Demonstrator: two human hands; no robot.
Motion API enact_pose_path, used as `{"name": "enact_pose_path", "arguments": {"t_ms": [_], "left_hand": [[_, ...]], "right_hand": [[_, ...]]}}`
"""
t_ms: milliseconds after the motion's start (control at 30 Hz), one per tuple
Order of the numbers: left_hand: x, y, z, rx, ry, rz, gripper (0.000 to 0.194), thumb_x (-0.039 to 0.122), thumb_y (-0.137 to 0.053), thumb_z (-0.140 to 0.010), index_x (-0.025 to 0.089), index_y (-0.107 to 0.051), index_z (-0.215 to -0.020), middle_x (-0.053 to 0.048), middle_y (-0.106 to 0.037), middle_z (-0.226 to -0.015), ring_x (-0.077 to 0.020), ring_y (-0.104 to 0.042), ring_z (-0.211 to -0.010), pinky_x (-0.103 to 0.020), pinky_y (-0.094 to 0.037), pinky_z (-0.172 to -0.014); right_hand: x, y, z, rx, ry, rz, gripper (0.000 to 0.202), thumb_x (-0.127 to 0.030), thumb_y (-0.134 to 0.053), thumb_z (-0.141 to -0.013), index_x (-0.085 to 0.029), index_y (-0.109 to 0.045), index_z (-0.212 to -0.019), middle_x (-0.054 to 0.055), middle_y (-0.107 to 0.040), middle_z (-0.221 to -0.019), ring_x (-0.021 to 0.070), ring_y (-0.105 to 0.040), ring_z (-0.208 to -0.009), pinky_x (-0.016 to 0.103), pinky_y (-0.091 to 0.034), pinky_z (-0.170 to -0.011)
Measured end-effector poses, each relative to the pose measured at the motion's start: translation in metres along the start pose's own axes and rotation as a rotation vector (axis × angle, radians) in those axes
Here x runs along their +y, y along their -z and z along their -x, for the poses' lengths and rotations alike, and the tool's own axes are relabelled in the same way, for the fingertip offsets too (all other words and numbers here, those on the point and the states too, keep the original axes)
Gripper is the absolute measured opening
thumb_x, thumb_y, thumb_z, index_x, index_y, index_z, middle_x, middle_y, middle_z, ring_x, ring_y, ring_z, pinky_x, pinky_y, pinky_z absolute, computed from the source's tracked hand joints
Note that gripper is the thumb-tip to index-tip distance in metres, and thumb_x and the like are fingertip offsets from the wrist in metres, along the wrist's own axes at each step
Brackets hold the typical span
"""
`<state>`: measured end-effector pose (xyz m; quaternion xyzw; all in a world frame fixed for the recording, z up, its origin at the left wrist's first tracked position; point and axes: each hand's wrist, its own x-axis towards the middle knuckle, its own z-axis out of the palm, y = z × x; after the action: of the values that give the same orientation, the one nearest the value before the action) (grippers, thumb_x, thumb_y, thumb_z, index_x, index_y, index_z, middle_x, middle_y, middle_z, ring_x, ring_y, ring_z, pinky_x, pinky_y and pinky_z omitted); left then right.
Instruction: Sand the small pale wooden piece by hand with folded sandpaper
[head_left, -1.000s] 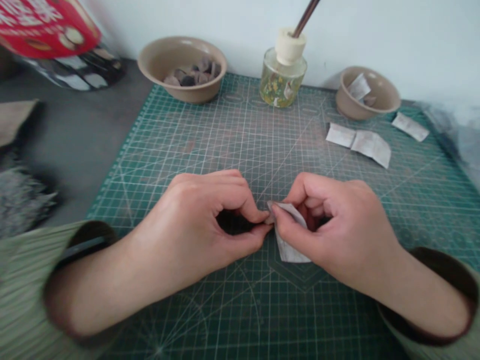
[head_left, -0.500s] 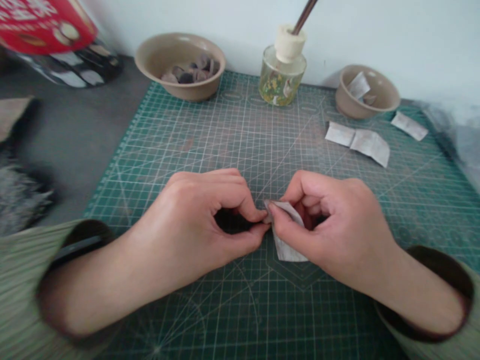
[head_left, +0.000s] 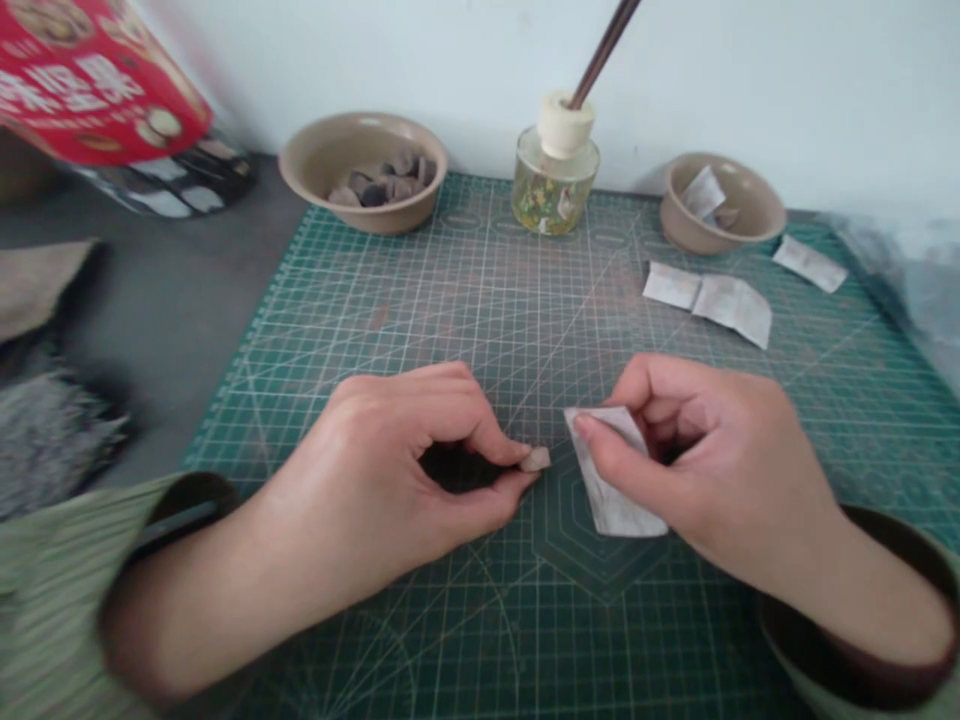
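My left hand (head_left: 405, 470) pinches a small pale stone piece (head_left: 535, 460) between thumb and index finger, its free end sticking out to the right. A short gap away, my right hand (head_left: 705, 450) grips a bent whitish piece of sandpaper (head_left: 619, 500), thumb on top and curled fingers behind. The sandpaper is apart from the stone. Both hands are low over a green cutting mat (head_left: 465, 320).
A bowl of small stones (head_left: 364, 220) stands at the back left, beside a reed diffuser (head_left: 555, 185). A smaller bowl (head_left: 724, 235) holds paper scraps. Sandpaper strips (head_left: 731, 305) lie before it. A red-labelled container (head_left: 105, 90) and a grey cloth (head_left: 56, 440) are at left.
My right hand has drawn the sandpaper away to the right, off the stone, which now shows in my left fingertips. The view has tilted slightly upward.
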<state>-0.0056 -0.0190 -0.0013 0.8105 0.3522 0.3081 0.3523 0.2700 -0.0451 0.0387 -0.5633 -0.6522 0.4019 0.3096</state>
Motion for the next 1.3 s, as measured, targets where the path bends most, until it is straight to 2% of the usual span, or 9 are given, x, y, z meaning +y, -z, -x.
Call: {"name": "enact_pose_path", "arguments": {"t_ms": [100,333,500,733,933,1167,1300], "left_hand": [[0.001,0.001,0.001,-0.007,0.015,0.025,0.013,0.018,-0.097,-0.109,0.029,-0.093,-0.104,0.003,-0.095,-0.101,-0.0177,-0.088,-0.088,-0.03,-0.069,-0.079],[0.002,0.005,0.0,-0.025,0.034,0.046,0.021,0.012,-0.097,-0.106,0.032,-0.096,-0.111,0.003,-0.097,-0.107,-0.0184,-0.092,-0.093,-0.029,-0.073,-0.082],[0.002,0.005,0.0,-0.022,0.042,0.05,0.024,0.011,-0.097,-0.105,0.033,-0.096,-0.113,0.006,-0.097,-0.106,-0.016,-0.092,-0.093,-0.027,-0.074,-0.082],[0.005,0.004,0.001,-0.009,0.035,0.047,0.02,0.013,-0.096,-0.107,0.033,-0.095,-0.111,0.003,-0.097,-0.104,-0.0192,-0.091,-0.093,-0.028,-0.074,-0.078],[0.004,0.004,0.002,-0.001,0.035,0.04,0.019,0.014,-0.096,-0.108,0.033,-0.094,-0.109,0.004,-0.096,-0.102,-0.0194,-0.09,-0.092,-0.029,-0.074,-0.079],[0.006,0.004,0.001,0.001,0.028,0.036,0.019,0.014,-0.096,-0.108,0.032,-0.093,-0.109,0.005,-0.095,-0.101,-0.0184,-0.09,-0.092,-0.028,-0.073,-0.079],[0.005,0.004,0.002,-0.011,0.027,0.029,0.015,0.016,-0.094,-0.111,0.032,-0.093,-0.11,0.004,-0.094,-0.101,-0.0201,-0.089,-0.095,-0.031,-0.072,-0.081]], "right_hand": [[-0.001,-0.001,-0.001,0.033,-0.084,-0.075,0.037,-0.024,-0.088,-0.097,-0.03,-0.06,-0.074,-0.01,-0.055,-0.054,0.0089,-0.043,-0.045,0.023,-0.024,-0.04],[-0.003,-0.005,0.001,0.019,-0.125,-0.038,0.033,-0.024,-0.085,-0.096,-0.029,-0.063,-0.073,-0.01,-0.056,-0.052,0.0094,-0.045,-0.041,0.023,-0.024,-0.038],[-0.001,-0.009,0.007,0.035,-0.043,0.005,0.034,-0.021,-0.084,-0.1,-0.03,-0.064,-0.074,-0.011,-0.057,-0.051,0.0092,-0.046,-0.037,0.024,-0.021,-0.035],[0.006,-0.012,0.011,0.051,0.05,0.024,0.033,-0.017,-0.083,-0.102,-0.029,-0.067,-0.077,-0.013,-0.059,-0.051,0.0074,-0.045,-0.037,0.023,-0.019,-0.034],[-0.003,-0.007,0.01,-0.008,-0.003,0.097,0.033,-0.02,-0.084,-0.103,-0.03,-0.067,-0.076,-0.011,-0.062,-0.051,0.0092,-0.048,-0.036,0.024,-0.025,-0.034],[-0.005,-0.012,0.007,-0.004,-0.013,0.059,0.033,-0.02,-0.082,-0.096,-0.03,-0.063,-0.071,-0.011,-0.058,-0.049,0.0091,-0.048,-0.036,0.024,-0.024,-0.035],[-0.005,-0.015,0.008,-0.001,0.005,0.095,0.029,-0.018,-0.083,-0.095,-0.029,-0.067,-0.074,-0.012,-0.057,-0.049,0.0091,-0.046,-0.036,0.026,-0.025,-0.038]]}}
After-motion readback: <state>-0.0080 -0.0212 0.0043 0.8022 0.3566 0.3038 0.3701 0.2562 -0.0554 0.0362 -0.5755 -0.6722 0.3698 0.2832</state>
